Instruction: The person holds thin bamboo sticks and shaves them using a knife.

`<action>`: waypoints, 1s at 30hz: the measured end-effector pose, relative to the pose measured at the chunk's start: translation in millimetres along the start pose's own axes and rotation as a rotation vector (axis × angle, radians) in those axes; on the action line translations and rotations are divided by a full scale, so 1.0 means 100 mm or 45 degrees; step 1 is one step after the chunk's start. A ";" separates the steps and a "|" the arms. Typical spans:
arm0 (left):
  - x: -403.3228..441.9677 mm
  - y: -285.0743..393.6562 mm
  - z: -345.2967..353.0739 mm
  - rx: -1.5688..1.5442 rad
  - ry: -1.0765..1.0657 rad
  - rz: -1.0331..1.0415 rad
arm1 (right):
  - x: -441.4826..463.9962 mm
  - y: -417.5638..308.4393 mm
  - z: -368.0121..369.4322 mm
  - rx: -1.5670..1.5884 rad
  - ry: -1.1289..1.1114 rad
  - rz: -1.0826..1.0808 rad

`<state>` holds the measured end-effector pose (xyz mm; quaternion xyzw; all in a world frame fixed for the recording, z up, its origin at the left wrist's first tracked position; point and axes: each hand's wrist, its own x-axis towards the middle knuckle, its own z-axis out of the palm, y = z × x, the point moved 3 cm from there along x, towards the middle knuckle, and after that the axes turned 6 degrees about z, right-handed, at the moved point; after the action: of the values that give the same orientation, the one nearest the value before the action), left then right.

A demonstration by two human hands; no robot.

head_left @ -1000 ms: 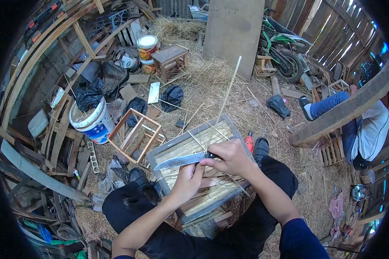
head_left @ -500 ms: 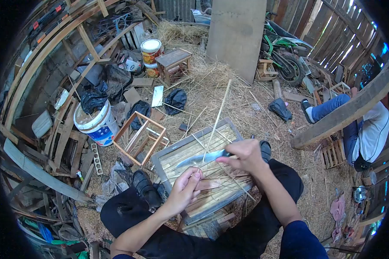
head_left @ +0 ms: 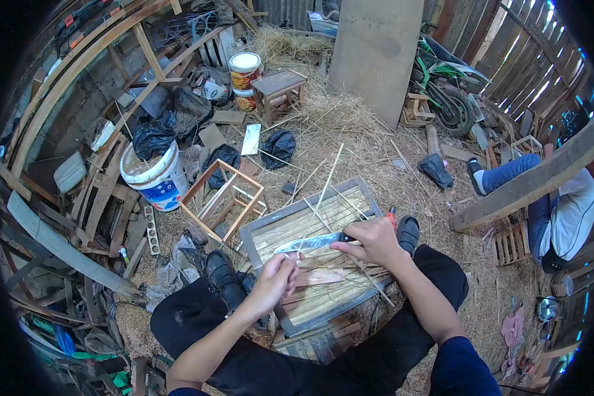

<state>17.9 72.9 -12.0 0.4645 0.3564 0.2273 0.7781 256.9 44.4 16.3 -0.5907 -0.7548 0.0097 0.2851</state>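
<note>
My right hand (head_left: 375,241) is closed round the dark handle of a knife (head_left: 312,243), its blade pointing left above a framed slatted board (head_left: 257,243) in front of me. Pinched in my left hand (head_left: 277,280) is a long thin strip of wood or bamboo (head_left: 330,173). It runs up and away from my fingers, passing the blade close to the left hand. Whether the edge touches the strip I cannot tell. Several loose strips and a flat reddish piece of wood (head_left: 320,277) lie on the board.
Left of the board stand a small wooden frame (head_left: 254,198) and a white bucket (head_left: 158,188). Behind are a stool (head_left: 280,86), paint tins (head_left: 245,69) and straw (head_left: 336,119). A slanting beam (head_left: 528,178) and a seated person (head_left: 571,211) are at right.
My left hand has drawn back to the left with the strip, whose far end has come nearer. The knife stays in my right hand, its blade now farther along the strip. The view has shifted slightly.
</note>
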 end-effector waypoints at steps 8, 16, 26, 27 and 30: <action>0.12 0.26 0.09 -0.181 0.050 0.130 | 0.21 -0.06 0.00 0.091 0.110 0.024; 0.23 0.47 0.20 -0.061 0.106 0.252 | 0.33 -0.02 -0.08 0.019 0.212 0.027; 0.30 0.48 0.22 0.118 -0.013 0.116 | 0.29 0.02 -0.16 0.003 0.167 0.011; 0.32 0.39 0.22 0.150 -0.029 0.089 | 0.28 -0.03 -0.15 0.037 0.148 -0.012; 0.38 0.14 0.29 0.178 -0.052 0.034 | 0.26 -0.19 -0.07 0.112 0.073 -0.029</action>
<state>64.0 89.4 -3.7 0.5271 0.3493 0.2028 0.7477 239.9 60.1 39.7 -0.5691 -0.7519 0.0227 0.3321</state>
